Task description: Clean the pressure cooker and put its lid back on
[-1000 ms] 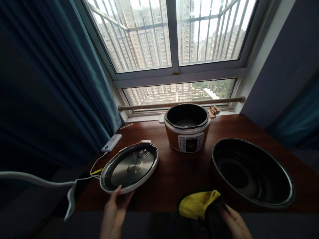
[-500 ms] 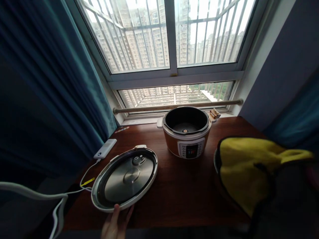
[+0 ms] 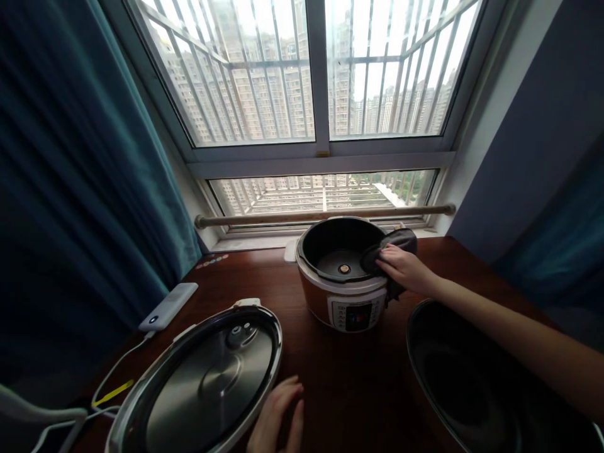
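Note:
My right hand (image 3: 399,267) is closed on a dark grey cloth (image 3: 401,238). It presses the cloth over the right rim of an electric pressure cooker (image 3: 317,301), and part of the cloth hangs into the cavity. The cooker stands lidless, with a small round knob at the bottom inside. Beside the right edge of an upturned lid (image 3: 221,384), my left hand (image 3: 278,418) has its fingers loosely bent and apart, holding nothing. Whether it touches the lid's rim is unclear. A black inner pot (image 3: 465,377) is under my right forearm, cut off by the frame.
A white power bank (image 3: 168,307) with a cable lies at the left of the wooden table (image 3: 325,377), near a yellow strip (image 3: 116,391). Behind the cooker runs a rail (image 3: 264,220) before the barred window. A blue curtain (image 3: 117,157) hangs at left.
The cloth, showing its yellow side at right before, is now at the cooker's rim in my right hand. My left hand has let go of the lid's front rim and shifted right. The view moved closer.

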Available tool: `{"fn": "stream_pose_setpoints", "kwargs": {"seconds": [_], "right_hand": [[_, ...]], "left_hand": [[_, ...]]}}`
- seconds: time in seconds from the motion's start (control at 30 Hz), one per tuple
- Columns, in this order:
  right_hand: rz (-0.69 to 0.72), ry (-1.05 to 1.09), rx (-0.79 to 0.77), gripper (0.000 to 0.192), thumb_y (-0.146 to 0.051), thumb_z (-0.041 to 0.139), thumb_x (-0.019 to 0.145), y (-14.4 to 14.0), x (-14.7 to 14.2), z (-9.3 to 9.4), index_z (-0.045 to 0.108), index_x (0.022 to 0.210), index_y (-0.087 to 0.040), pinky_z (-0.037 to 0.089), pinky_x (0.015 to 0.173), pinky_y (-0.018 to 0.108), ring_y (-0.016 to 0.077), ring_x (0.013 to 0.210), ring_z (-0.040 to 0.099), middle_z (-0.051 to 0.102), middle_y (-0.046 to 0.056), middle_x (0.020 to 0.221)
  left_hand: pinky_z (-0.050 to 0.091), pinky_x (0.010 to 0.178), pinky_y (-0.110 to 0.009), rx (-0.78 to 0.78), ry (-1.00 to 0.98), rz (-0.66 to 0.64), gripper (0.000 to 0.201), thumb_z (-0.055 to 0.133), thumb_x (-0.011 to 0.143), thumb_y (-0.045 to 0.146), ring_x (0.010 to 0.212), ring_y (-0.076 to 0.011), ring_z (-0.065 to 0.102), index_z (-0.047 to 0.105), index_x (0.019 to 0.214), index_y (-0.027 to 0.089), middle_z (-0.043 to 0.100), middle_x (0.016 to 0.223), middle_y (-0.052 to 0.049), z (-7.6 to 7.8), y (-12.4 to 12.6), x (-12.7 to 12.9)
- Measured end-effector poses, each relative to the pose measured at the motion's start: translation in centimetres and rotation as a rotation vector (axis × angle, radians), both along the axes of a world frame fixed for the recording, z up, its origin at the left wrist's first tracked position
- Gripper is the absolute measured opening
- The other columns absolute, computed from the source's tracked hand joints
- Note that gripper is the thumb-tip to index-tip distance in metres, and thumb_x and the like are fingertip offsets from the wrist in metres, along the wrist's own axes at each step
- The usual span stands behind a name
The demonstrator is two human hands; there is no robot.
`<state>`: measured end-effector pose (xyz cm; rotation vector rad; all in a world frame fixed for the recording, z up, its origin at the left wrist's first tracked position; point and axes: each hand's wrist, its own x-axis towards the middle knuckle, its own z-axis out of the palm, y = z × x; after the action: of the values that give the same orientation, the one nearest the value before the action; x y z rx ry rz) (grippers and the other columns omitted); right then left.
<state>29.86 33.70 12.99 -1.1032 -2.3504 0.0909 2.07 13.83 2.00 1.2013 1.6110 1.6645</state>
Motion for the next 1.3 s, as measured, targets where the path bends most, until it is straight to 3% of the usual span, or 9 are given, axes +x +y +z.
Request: {"fn": "stream_pose_setpoints", "kwargs": {"seconds": [0.1, 0.23, 0.33, 0.43, 0.6, 0.8, 1.07, 1.3], "right_hand": [[-0.003, -0.148, 0.040, 0.033, -0.030, 0.035, 0.090, -1.2, -2.5, -0.3, 0.057, 0.069, -0.016, 0.039, 0.079, 0.031, 0.0157, 0.072, 0.056, 0.062, 0.006, 0.070], [-0.041, -0.247, 0.102, 0.030, -0.033, 0.036, 0.089, -2.4, -5.3, 0.0, 0.055, 0.074, -0.016, 0.037, 0.060, 0.026, 0.0157, 0.064, 0.055, 0.062, 0.006, 0.072], [-0.007, -0.243, 0.130, 0.029, -0.032, 0.034, 0.090, -2.5, -5.6, -0.3, 0.054, 0.077, -0.016, 0.035, 0.062, 0.026, 0.0147, 0.065, 0.054, 0.061, 0.006, 0.074], [0.034, -0.224, 0.148, 0.028, -0.030, 0.033, 0.091, -2.1, -4.3, -0.9, 0.054, 0.078, -0.015, 0.036, 0.069, 0.028, 0.0157, 0.071, 0.053, 0.060, 0.007, 0.076], [0.112, -0.139, 0.089, 0.028, -0.030, 0.032, 0.091, 0.1, -0.1, -1.2, 0.052, 0.076, -0.015, 0.037, 0.076, 0.032, 0.0169, 0.075, 0.051, 0.058, 0.006, 0.073], [0.222, 0.014, -0.028, 0.026, -0.026, 0.030, 0.091, 3.5, 3.8, -0.7, 0.053, 0.083, -0.016, 0.036, 0.090, 0.036, 0.0169, 0.084, 0.051, 0.057, 0.006, 0.080], [0.083, 0.064, 0.027, 0.022, -0.022, 0.033, 0.090, 1.5, 2.7, -1.5, 0.053, 0.097, -0.016, 0.038, 0.092, 0.036, 0.0192, 0.099, 0.050, 0.058, 0.010, 0.100], [0.118, -0.138, 0.130, 0.020, -0.026, 0.039, 0.089, -1.4, -0.2, -0.8, 0.055, 0.096, -0.016, 0.039, 0.088, 0.035, 0.0199, 0.096, 0.053, 0.061, 0.009, 0.096]], "left_hand": [[0.043, 0.093, -0.041, 0.306, 0.446, -0.212, 0.027, 0.060, 0.071, 0.017, 0.105, -0.0244, 0.055, 0.064, 0.098, 0.021, 0.064, 0.103, -0.005, 3.2, 4.3, 1.1], [0.031, 0.101, -0.047, 0.511, 0.786, -0.161, 0.040, 0.048, 0.080, 0.013, 0.122, -0.0239, 0.039, 0.047, 0.120, 0.016, 0.054, 0.120, -0.010, 5.9, 10.1, 4.3], [0.027, 0.103, -0.048, 0.547, 0.839, -0.147, 0.041, 0.044, 0.083, 0.018, 0.125, -0.0237, 0.035, 0.041, 0.124, 0.013, 0.051, 0.124, -0.014, 6.1, 13.5, 6.9], [0.026, 0.103, -0.046, 0.558, 0.824, -0.083, 0.048, 0.043, 0.084, 0.023, 0.124, -0.0240, 0.036, 0.035, 0.128, 0.006, 0.044, 0.129, -0.020, 5.2, 15.3, 8.2], [0.014, 0.106, -0.044, 0.565, 0.880, -0.020, 0.034, 0.042, 0.083, 0.019, 0.115, -0.0215, 0.046, 0.051, 0.115, 0.014, 0.060, 0.112, -0.011, 4.2, 15.4, 7.8], [0.009, 0.107, -0.043, 0.573, 0.888, -0.030, 0.031, 0.042, 0.083, 0.020, 0.113, -0.0216, 0.048, 0.056, 0.109, 0.014, 0.062, 0.109, -0.009, 4.5, 15.3, 7.4], [0.011, 0.106, -0.045, 0.586, 0.870, -0.028, 0.030, 0.043, 0.082, 0.017, 0.111, -0.0214, 0.049, 0.057, 0.108, 0.015, 0.062, 0.107, -0.009, 4.1, 15.6, 7.5], [0.022, 0.105, -0.044, 0.503, 0.887, -0.126, 0.027, 0.050, 0.080, 0.018, 0.106, -0.0197, 0.053, 0.059, 0.105, 0.020, 0.063, 0.104, -0.005, 6.1, 15.3, 6.6]]}}
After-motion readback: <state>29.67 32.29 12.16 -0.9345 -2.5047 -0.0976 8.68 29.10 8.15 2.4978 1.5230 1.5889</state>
